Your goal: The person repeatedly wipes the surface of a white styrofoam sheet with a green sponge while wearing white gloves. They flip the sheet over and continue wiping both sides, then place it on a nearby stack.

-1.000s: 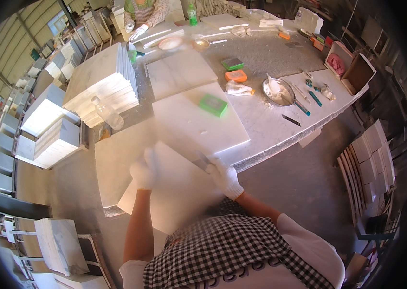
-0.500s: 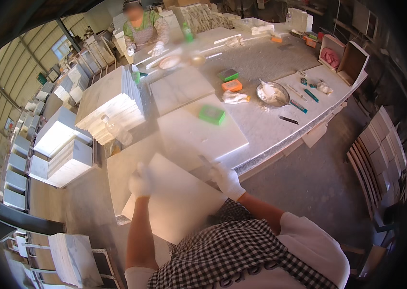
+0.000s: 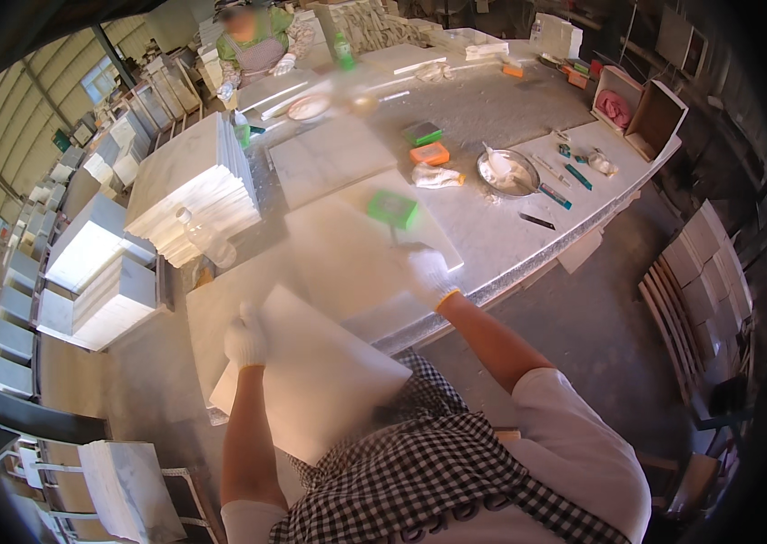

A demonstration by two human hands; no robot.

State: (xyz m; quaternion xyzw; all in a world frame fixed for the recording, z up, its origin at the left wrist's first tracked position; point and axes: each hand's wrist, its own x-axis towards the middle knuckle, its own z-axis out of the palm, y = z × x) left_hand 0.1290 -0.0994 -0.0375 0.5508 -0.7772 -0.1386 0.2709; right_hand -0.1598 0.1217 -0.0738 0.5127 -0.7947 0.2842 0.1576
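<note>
My left hand (image 3: 244, 339), in a white knit glove, grips the left edge of a white stone slab (image 3: 329, 372). That slab is tilted in front of my checked apron, above another pale slab (image 3: 211, 304). My right hand (image 3: 427, 274), gloved too, is closed around a thin grey scraper (image 3: 399, 238), which is blurred. It hovers over the near part of a white slab (image 3: 338, 240) on the bench. Just beyond the scraper, a green block (image 3: 392, 209) rests on this slab.
A metal bowl of white paste (image 3: 508, 172) stands on the bench, near an orange block (image 3: 429, 153), a crumpled glove (image 3: 438, 176) and a dark blade (image 3: 537, 221). Stacked slabs (image 3: 193, 181) and a clear bottle (image 3: 206, 240) are at left. Another person (image 3: 256, 45) works at the far side.
My right hand has moved away from the tilted slab, forward toward the green block, with the scraper. My left hand stays at the slab's edge. The whole view has shifted slightly.
</note>
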